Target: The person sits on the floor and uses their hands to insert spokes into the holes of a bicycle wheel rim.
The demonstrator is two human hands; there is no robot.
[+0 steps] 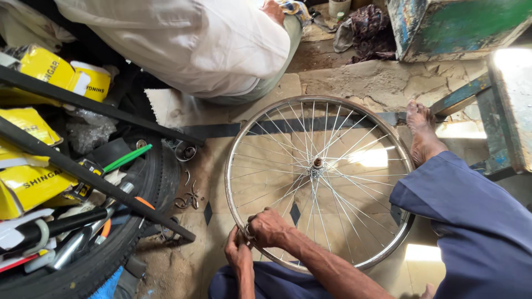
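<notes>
A bare spoked bicycle wheel (318,166) lies flat on the tiled floor in front of me, its hub (317,163) at the middle. My left hand (238,252) and my right hand (269,227) are both closed on the near left part of the metal rim (238,218), close together, fingers pinched around a spoke end. What is between the fingertips is hidden. My bare foot (422,130) rests just past the rim's far right side, and my leg in blue trousers (471,221) lies along the right.
Another person in a white shirt (188,39) crouches at the far side. A black tyre (127,221) at the left holds tools, pumps and yellow boxes (27,182). Small metal parts (188,196) lie on the floor. A blue-green painted bench (499,99) stands at right.
</notes>
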